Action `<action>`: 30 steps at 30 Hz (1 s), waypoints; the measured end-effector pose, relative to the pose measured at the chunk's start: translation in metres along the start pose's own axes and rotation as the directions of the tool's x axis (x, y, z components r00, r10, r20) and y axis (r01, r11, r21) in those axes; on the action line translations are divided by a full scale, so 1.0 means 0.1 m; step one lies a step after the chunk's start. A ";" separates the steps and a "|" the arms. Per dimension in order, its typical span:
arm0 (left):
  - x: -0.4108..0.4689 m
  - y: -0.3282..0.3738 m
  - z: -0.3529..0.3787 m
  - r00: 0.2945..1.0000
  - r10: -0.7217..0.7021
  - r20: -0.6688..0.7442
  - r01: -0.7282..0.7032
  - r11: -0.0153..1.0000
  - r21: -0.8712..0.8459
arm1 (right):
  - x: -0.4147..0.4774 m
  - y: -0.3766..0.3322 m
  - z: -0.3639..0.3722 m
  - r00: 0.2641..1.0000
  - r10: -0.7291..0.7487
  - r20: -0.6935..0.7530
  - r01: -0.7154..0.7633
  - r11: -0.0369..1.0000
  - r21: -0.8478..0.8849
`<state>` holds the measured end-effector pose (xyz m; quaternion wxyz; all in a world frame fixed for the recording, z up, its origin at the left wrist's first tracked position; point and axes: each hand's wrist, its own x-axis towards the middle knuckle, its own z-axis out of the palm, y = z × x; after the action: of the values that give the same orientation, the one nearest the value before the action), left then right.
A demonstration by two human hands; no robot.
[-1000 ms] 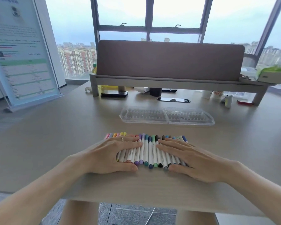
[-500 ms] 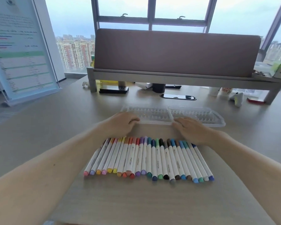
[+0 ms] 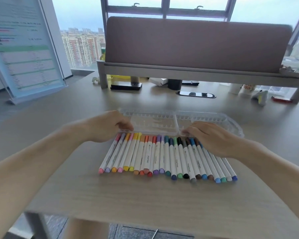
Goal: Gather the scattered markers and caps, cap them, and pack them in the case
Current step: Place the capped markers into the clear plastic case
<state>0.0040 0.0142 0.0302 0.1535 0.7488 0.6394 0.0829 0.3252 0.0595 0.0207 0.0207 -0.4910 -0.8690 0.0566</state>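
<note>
Our left hand (image 3: pixel 110 125), fingers curled, grips the near left corner of the open clear case (image 3: pixel 154 122). Our right hand (image 3: pixel 212 138) pinches the near edge of its right half. Both forearms stretch forward over the desk (image 3: pixel 145 195). The capped markers (image 3: pixel 162 156) lie in a row just nearer than the case.

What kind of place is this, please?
Probably an office high up in a city building: a wide desk with a divider panel, a printed sign on a stand, and big windows looking out over apartment towers.
</note>
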 end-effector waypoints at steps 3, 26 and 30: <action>-0.10 0.00 0.00 1.000 -0.013 0.005 0.013 1.000 -0.006 | -0.04 -0.05 0.02 1.000 0.007 -0.005 -0.007 0.998 0.064; -0.25 0.31 0.26 0.971 0.219 -0.095 -0.222 0.975 -0.018 | 0.01 -0.57 0.24 0.985 -0.124 -0.118 0.147 0.964 0.219; -0.27 0.30 0.05 0.983 0.168 -0.068 -0.172 0.983 -0.064 | 0.04 -0.63 0.21 0.986 -0.102 -0.133 0.136 0.950 0.281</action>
<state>0.0287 -0.0167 0.0375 0.1516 0.7919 0.5745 0.1411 0.2677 0.0293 0.0072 0.1462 -0.4317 -0.8768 0.1528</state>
